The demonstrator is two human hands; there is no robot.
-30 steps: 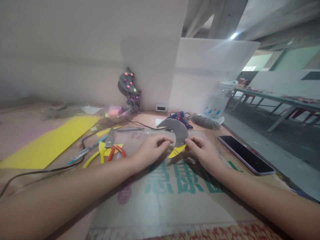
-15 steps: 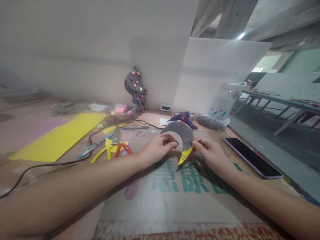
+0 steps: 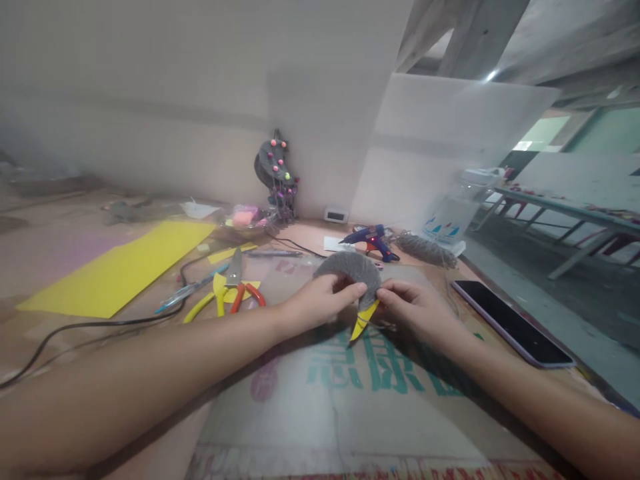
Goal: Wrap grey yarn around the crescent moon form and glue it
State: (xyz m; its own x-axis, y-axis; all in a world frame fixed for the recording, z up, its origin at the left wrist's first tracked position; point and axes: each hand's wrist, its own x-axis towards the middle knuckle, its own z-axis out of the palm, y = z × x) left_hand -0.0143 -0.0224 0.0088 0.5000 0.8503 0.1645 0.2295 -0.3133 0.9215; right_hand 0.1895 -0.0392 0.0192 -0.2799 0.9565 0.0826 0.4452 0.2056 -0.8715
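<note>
A crescent shape (image 3: 354,265) wound with grey yarn is held above the table, and its lower tip of bare yellow card (image 3: 364,320) points down and toward me. My left hand (image 3: 330,298) grips the inner curve, the thumb lying on the wound face and the other fingers hidden behind. At the outer edge, close to where the winding ends, my right hand (image 3: 407,303) is closed in a pinch on the grey yarn. A thin strand crosses the yellow tip, and another shows faintly beyond the right hand.
Behind the crescent lie a blue glue gun (image 3: 373,240) and a grey yarn bundle (image 3: 427,250). A phone (image 3: 513,323) is at the right. Scissors (image 3: 233,283), yellow sheet (image 3: 120,270) and black cable (image 3: 100,325) lie left. A decorated crescent (image 3: 275,167) leans against the wall.
The crescent has come slightly lower and nearer to me. My left thumb, earlier apart from it, now presses on its face. My right hand stays pinched at the outer edge.
</note>
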